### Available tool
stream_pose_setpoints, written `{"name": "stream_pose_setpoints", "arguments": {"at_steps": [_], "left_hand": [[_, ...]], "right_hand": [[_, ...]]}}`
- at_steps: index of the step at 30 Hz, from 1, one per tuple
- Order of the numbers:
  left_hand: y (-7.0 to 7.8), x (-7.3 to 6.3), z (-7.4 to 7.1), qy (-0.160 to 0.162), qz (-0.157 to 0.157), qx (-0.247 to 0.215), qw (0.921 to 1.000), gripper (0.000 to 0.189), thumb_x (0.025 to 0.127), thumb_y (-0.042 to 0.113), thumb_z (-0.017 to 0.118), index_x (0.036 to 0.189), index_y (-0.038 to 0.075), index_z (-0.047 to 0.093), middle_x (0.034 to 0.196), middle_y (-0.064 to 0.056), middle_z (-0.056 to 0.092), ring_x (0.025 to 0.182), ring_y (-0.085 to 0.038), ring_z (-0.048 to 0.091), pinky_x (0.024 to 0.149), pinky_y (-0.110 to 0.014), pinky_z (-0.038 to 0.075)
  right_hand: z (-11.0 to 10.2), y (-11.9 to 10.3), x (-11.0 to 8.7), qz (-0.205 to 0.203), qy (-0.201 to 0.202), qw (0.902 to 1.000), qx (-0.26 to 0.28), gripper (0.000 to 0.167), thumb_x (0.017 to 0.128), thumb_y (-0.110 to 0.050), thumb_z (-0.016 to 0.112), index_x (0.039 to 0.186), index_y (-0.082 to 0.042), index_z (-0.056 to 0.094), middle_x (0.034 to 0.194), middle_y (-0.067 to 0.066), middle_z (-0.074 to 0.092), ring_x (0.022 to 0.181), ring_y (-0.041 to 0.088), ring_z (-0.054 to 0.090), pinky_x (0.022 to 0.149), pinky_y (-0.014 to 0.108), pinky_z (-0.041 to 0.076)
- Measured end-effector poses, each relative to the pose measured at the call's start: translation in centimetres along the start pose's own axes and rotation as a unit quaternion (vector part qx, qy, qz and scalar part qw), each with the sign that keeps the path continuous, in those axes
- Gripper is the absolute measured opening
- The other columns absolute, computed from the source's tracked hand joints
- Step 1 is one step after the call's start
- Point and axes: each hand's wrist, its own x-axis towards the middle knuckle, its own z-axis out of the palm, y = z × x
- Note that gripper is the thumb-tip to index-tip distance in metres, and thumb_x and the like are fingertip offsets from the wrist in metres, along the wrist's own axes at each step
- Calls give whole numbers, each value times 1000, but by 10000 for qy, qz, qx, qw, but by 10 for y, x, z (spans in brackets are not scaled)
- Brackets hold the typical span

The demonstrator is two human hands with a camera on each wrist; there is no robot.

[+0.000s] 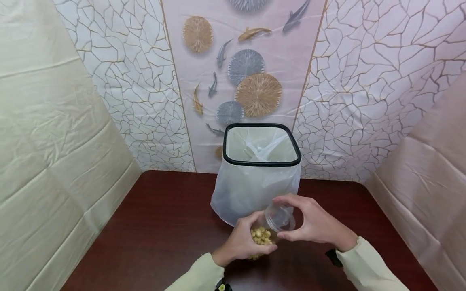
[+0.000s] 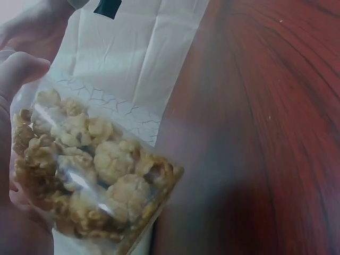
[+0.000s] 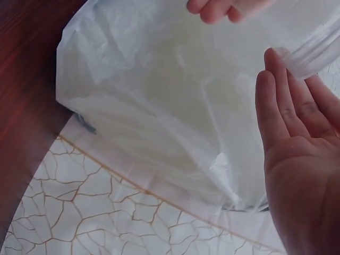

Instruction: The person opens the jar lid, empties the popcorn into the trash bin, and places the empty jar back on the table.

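In front of the bin, my left hand (image 1: 238, 239) grips a clear plastic jar (image 2: 101, 170) partly filled with popcorn (image 1: 261, 235). The jar tilts, its mouth toward my right hand (image 1: 314, 220). Between the thumb and fingers of that right hand is a clear round lid (image 1: 280, 217), held at or close to the jar's mouth; whether the two touch I cannot tell. In the right wrist view, the fingertips meet the edge of the clear lid (image 3: 316, 56). The left wrist view shows the popcorn pieces through the jar's wall.
A bin with a black rim (image 1: 262, 163) and a white plastic liner (image 1: 255, 186) stands just behind my hands on the dark red wooden table (image 1: 160, 226). Patterned cloth (image 1: 142, 81) hangs at the back, with cream cloth (image 1: 47, 161) along the sides.
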Motion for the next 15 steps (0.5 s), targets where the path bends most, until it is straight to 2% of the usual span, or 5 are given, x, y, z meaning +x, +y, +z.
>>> {"name": "stream_pose_setpoints", "arguments": {"at_steps": [4,9,12,15], "left_hand": [[5,-5,-10,82,258,152,9995,76,75,23,95,142,10,61,124,-10,77,107,-21,75,93,-27,60],[9,-10,-25,263,544,866,9944,78,71,23,97,139,7,62,122,-4,76,105,-23,75,93,-29,60],[11,-14,-34,301,559,1262,9900,80,70,25,98,140,9,62,125,-3,75,107,-26,74,93,-30,60],[13,-16,-42,318,523,1574,9856,80,70,25,97,141,12,61,129,-2,72,110,-23,73,94,-29,60]], "right_hand": [[1,-8,3,-136,-151,9998,65,73,76,-43,95,135,-13,66,124,-4,73,106,13,71,88,31,61],[3,-21,10,-334,-330,9989,49,77,77,-42,94,137,-6,62,125,1,71,106,6,67,86,32,61],[4,-28,15,-326,-421,9986,32,80,77,-44,93,139,-4,61,125,-1,70,105,7,67,86,30,61],[4,-33,21,-163,-445,9989,7,81,78,-47,92,139,-4,61,124,-2,71,103,10,68,85,30,61]]}}
